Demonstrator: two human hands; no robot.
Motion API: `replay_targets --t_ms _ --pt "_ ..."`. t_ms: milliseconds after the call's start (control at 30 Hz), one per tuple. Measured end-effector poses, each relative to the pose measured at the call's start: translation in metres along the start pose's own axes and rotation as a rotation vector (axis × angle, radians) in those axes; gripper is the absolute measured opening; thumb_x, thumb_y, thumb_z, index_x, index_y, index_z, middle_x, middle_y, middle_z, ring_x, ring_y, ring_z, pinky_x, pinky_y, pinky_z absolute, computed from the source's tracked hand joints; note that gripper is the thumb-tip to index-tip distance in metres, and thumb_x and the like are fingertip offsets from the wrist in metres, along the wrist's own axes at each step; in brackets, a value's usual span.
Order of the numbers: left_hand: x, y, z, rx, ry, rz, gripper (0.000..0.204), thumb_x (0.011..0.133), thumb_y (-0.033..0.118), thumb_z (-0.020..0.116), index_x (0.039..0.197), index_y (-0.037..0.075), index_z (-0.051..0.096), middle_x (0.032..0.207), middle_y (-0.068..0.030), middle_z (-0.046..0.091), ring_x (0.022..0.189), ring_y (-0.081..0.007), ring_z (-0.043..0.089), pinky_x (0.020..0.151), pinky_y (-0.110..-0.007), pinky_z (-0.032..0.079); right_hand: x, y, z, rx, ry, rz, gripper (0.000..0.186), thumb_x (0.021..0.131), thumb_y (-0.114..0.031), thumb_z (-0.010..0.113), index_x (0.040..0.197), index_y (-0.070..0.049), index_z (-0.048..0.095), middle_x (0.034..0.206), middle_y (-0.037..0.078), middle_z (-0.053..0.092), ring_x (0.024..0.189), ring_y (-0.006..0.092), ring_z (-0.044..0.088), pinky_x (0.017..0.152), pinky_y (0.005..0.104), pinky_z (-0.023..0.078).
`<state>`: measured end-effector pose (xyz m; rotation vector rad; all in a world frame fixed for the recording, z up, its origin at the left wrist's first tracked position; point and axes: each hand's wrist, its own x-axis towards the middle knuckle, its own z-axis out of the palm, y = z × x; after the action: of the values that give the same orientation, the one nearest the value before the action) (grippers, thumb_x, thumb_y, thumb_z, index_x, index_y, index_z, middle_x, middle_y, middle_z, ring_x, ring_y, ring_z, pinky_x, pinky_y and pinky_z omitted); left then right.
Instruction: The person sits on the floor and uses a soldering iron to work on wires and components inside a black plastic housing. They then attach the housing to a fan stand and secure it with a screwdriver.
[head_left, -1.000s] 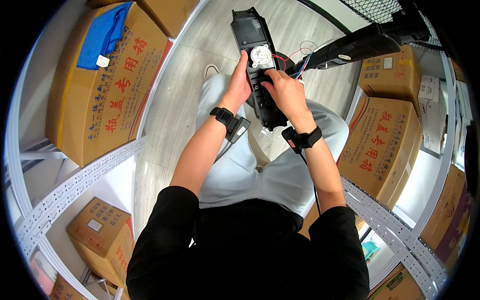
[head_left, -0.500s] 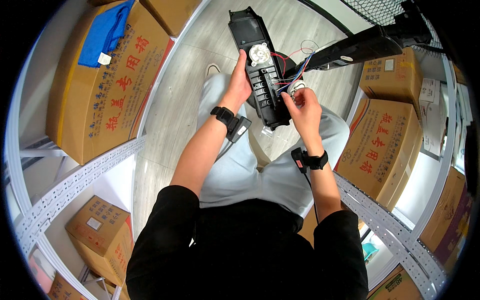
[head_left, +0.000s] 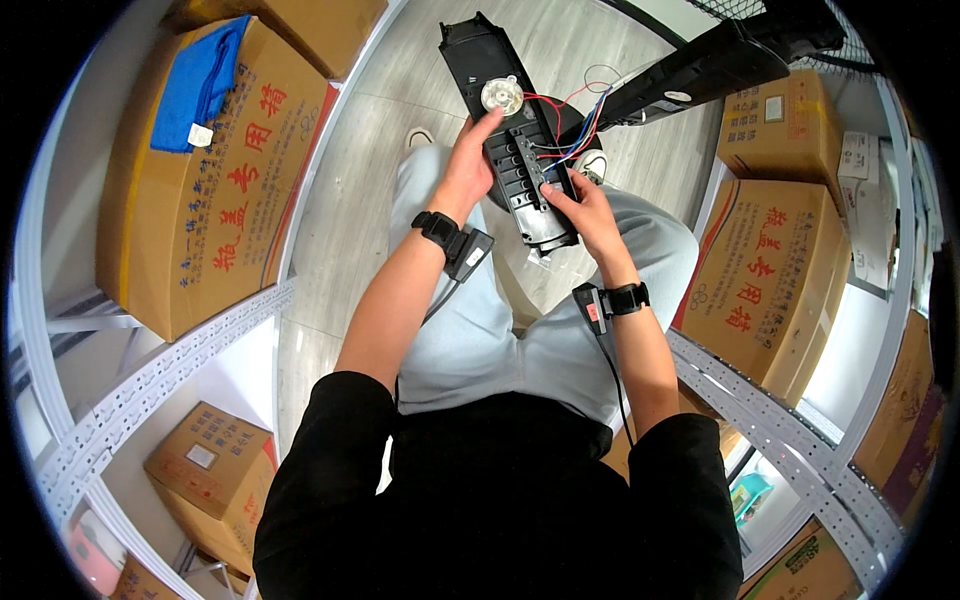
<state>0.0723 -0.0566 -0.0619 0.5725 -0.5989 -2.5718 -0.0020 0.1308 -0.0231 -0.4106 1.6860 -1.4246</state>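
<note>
Above my lap I hold a long black plastic panel (head_left: 478,55) tilted, its open inner side facing up. My left hand (head_left: 468,170) is closed on its left edge, the thumb reaching to the rim of a round clear-and-white disc part (head_left: 502,96). My right hand (head_left: 588,212) grips the lower right edge, its thumb against a black strip with a row of round parts (head_left: 520,175); its other fingers are mostly hidden beneath. Red, blue and white wires (head_left: 600,112) run from the panel toward a long black column-shaped housing (head_left: 700,75).
Metal shelves (head_left: 180,355) with cardboard boxes (head_left: 225,180) flank me on both sides. A blue cloth (head_left: 200,85) lies on the left box. Black wire mesh (head_left: 850,60) is at the far right. A shoe (head_left: 592,166) shows beside the panel on the wood-look floor (head_left: 345,170).
My right hand has gone from a pinch beside the panel to gripping its edge, thumb on the strip. My left thumb has come to the disc. The panel has shifted slightly left.
</note>
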Motion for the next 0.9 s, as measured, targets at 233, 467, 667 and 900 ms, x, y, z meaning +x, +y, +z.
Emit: replay_targets --t_ms 233,467,667,900 --pt "-0.002 -0.004 0.005 0.137 -0.002 -0.016 0.045 0.082 -0.003 0.069 0.124 0.003 0.054 0.11 -0.011 0.066 0.097 -0.0235 0.068 0.084 -0.038 0.059 0.01 0.003 0.006 -0.011 0.086 -0.05 0.051 0.086 -0.021 0.079 0.125 0.004 0.059 0.099 0.003 0.068 0.087 0.007 0.061 0.077 0.0222 0.049" --pt "-0.001 -0.004 0.002 0.151 -0.022 -0.044 0.042 0.081 -0.004 0.069 0.12 0.002 0.057 0.106 -0.0109 0.068 0.093 -0.0238 0.069 0.082 -0.039 0.059 0.011 0.014 0.004 -0.136 0.133 -0.08 0.057 0.083 -0.026 0.082 0.125 0.004 0.06 0.1 0.005 0.068 0.087 0.0096 0.062 0.078 0.0236 0.05" --pt "-0.007 0.002 0.006 0.155 -0.03 -0.084 0.04 0.079 -0.006 0.069 0.117 0.0 0.058 0.104 -0.0123 0.069 0.091 -0.0243 0.07 0.082 -0.039 0.059 0.007 0.014 0.002 -0.133 0.135 -0.088 0.049 0.093 -0.036 0.07 0.126 0.0 0.062 0.108 0.003 0.066 0.097 0.0083 0.058 0.085 0.0247 0.047" --pt "-0.007 0.005 0.01 0.084 -0.035 -0.129 0.042 0.078 -0.007 0.069 0.117 0.001 0.056 0.101 -0.0106 0.068 0.088 -0.0232 0.07 0.078 -0.038 0.059 0.028 0.055 -0.023 0.048 0.083 -0.052 0.046 0.1 -0.031 0.056 0.139 -0.006 0.052 0.13 0.005 0.061 0.115 0.0169 0.057 0.098 0.0296 0.043"
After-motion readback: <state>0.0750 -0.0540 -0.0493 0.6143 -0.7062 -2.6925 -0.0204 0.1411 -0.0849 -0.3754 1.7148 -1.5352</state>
